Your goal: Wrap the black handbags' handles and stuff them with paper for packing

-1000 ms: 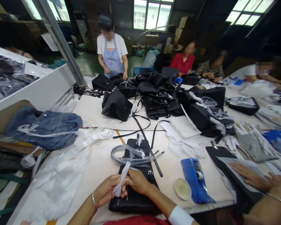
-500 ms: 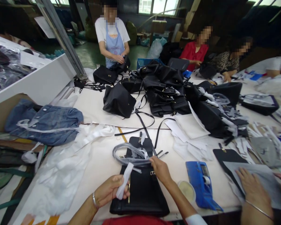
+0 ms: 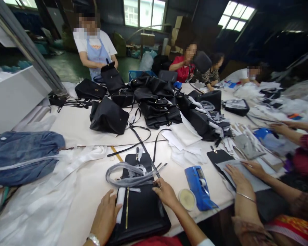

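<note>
A black bag (image 3: 146,212) with a gold zip lies flat in front of me, its flap turned away. A coiled strap in clear wrap (image 3: 115,172) rests across its upper part. My left hand (image 3: 105,212) lies at the bag's left edge, fingers stretched out, thumb against a white-wrapped strip (image 3: 120,205) beside the zip. At the right edge, my right hand (image 3: 165,193) has its fingers closed on a small buckle strap (image 3: 157,185), partly hidden by the fingers. Thin black strap ends (image 3: 160,167) lie just beyond it.
A blue tape dispenser (image 3: 199,188) and a round tub (image 3: 187,199) sit to the right. A co-worker's hands (image 3: 237,177) press paper on another bag. White sheets (image 3: 186,147) and piled black bags (image 3: 156,99) lie farther back; a denim bag (image 3: 28,153) is left.
The white-wrapped strip, held up in my left hand before, now lies on the bag, and that hand has opened. My right hand has moved to the buckle strap. The view has swung right.
</note>
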### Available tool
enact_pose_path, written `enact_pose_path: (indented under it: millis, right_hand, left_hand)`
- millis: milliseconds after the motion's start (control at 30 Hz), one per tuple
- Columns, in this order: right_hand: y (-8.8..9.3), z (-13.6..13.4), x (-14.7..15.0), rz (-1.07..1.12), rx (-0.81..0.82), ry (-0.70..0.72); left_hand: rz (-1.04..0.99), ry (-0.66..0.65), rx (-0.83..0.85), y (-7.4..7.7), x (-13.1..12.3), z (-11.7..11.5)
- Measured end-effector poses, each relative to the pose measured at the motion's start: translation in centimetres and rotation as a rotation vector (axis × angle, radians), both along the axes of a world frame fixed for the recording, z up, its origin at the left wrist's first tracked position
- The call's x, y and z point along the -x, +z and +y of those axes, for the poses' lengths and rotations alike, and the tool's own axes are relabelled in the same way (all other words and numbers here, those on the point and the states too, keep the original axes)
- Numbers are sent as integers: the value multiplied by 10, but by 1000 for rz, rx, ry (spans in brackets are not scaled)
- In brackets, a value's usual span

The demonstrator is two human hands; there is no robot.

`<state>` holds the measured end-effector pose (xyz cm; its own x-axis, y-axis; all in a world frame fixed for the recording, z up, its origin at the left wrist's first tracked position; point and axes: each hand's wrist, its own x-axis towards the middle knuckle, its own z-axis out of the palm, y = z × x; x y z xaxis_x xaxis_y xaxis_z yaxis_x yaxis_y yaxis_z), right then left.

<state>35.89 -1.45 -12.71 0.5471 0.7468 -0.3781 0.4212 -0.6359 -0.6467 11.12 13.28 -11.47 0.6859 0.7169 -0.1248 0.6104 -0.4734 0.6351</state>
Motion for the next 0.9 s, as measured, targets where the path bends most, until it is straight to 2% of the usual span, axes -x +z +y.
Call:
enact_pose_path:
  millis: [67, 100, 200, 267, 300, 367, 467, 533, 600, 767, 900]
  right_hand:
    - [18, -3, -6, 162, -202, -49]
    - [27, -4, -8, 258, -281, -60]
    - [51, -5, -6, 471, -420, -38]
    - [58, -6, -3, 455, -452, -26]
    - [58, -6, -3, 410, -454, -23]
    - [50, -8, -7, 307, -412, 0]
    - [27, -12, -27, 47, -191, 77]
    - [10, -17, -48, -154, -42, 65]
    - [-3, -21, -75, -297, 33, 4]
    - [-26, -17, -147, -521, 147, -76]
    - [-44, 0, -185, -615, 206, -54]
  left_hand:
    - [-129, 67, 24, 12, -14, -9]
    - [-202, 86, 121, 19, -25, -17]
    - [-381, 81, 669, 37, -71, -53]
    - [-456, 69, 982, 43, -101, -80]
    - [-482, 82, 1075, 44, -113, -92]
    - [-522, 121, 1145, 44, -132, -110]
    - [-567, 161, 1174, 41, -143, -123]
    - [-580, 192, 1212, 39, -145, -123]
    - [-581, 240, 1234, 38, -144, -121]
    - [-569, 362, 1251, 29, -143, -116]
    - [-525, 439, 1250, 16, -150, -116]
